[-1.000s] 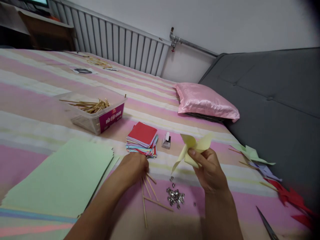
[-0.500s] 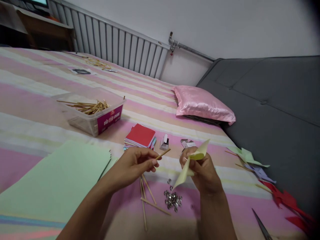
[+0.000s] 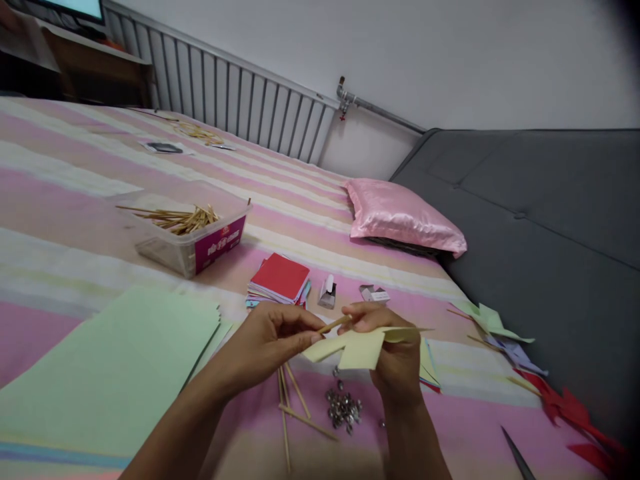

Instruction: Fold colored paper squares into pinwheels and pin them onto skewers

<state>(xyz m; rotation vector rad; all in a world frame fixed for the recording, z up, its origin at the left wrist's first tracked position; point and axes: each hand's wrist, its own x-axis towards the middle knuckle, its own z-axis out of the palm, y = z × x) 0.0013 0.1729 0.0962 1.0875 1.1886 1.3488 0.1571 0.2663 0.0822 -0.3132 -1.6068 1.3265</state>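
Note:
My left hand [image 3: 273, 340] pinches a thin wooden stick [image 3: 334, 325] that points right, its tip at the fingers of my right hand. My right hand [image 3: 389, 347] grips a pale yellow folded paper pinwheel [image 3: 357, 347], held flat above the striped bed. The two hands meet over the bed, just above a small heap of metal pins [image 3: 343, 407] and several loose sticks [image 3: 290, 400].
A stack of coloured paper squares [image 3: 280, 280] with red on top, a small white stapler-like object [image 3: 329, 292], a clear box of sticks [image 3: 187, 230], large green sheets [image 3: 110, 373], a pink pillow [image 3: 400, 217], finished pinwheels [image 3: 500, 323] at right, scissors [image 3: 517, 457] at bottom right.
My left hand picked a stick off the bed and brought it to the pinwheel. My right hand lowered and turned the pinwheel flat.

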